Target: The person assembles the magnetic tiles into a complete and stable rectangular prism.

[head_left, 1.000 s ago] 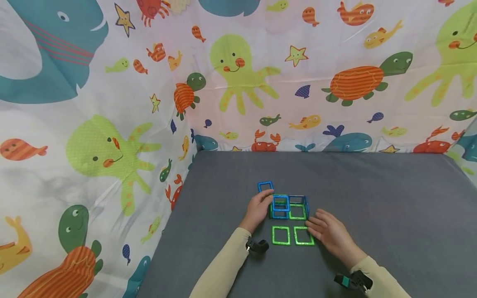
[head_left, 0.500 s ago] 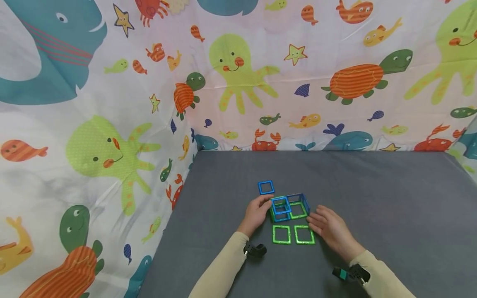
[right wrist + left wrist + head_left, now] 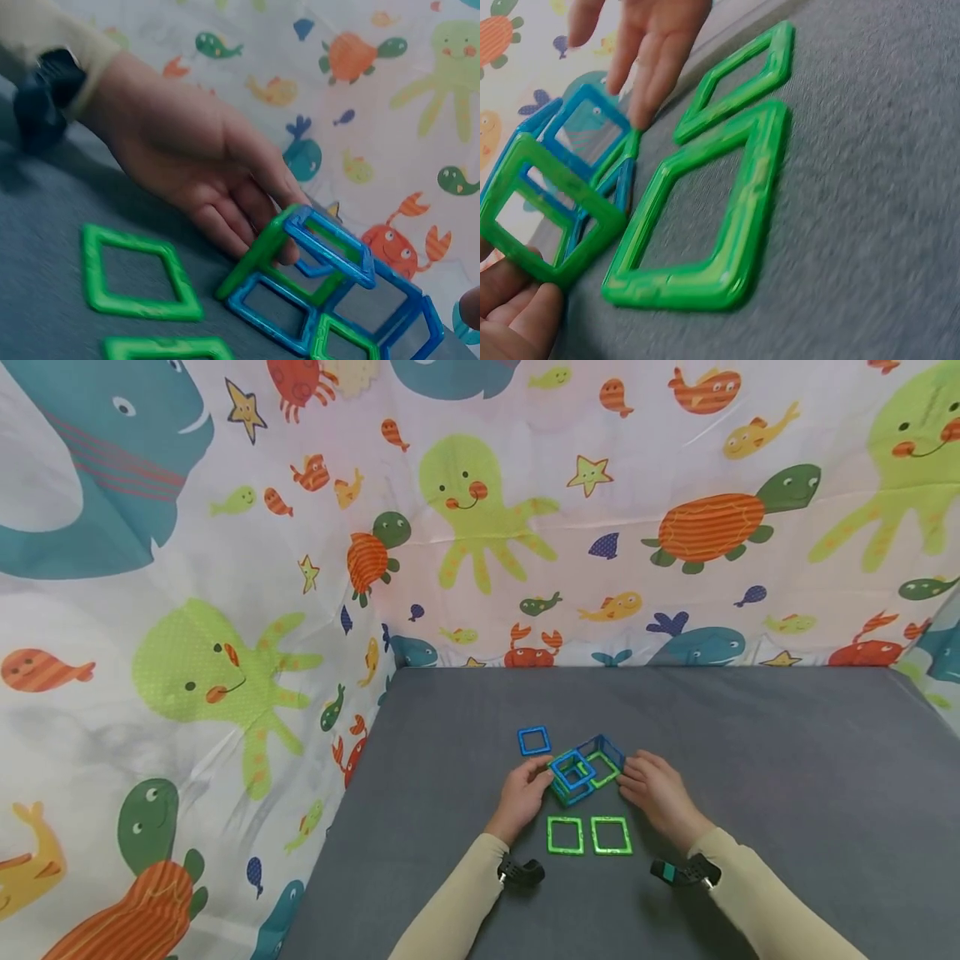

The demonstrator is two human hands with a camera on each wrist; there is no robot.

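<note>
A small open box of blue and green magnetic tiles (image 3: 562, 759), all square frames, sits turned at an angle on the grey cloth. From its left side my left hand (image 3: 522, 797) grips a green upright tile (image 3: 574, 182), a fingertip showing through the frame in the right wrist view. One blue tile (image 3: 334, 249) leans out over the top. My right hand (image 3: 660, 793) has its fingers extended, their tips touching the box's right side. Two loose green tiles (image 3: 566, 851) lie flat in front, side by side.
A single blue tile (image 3: 522, 742) lies flat behind my left hand. The grey cloth surface (image 3: 787, 777) stretches away to the right. White curtains (image 3: 510, 635) printed with sea animals rise at the back and left.
The tile box has turned counterclockwise, its right end swinging away from me. My right hand has moved forward with that end, off the loose green tile. The left hand stays at the left side.
</note>
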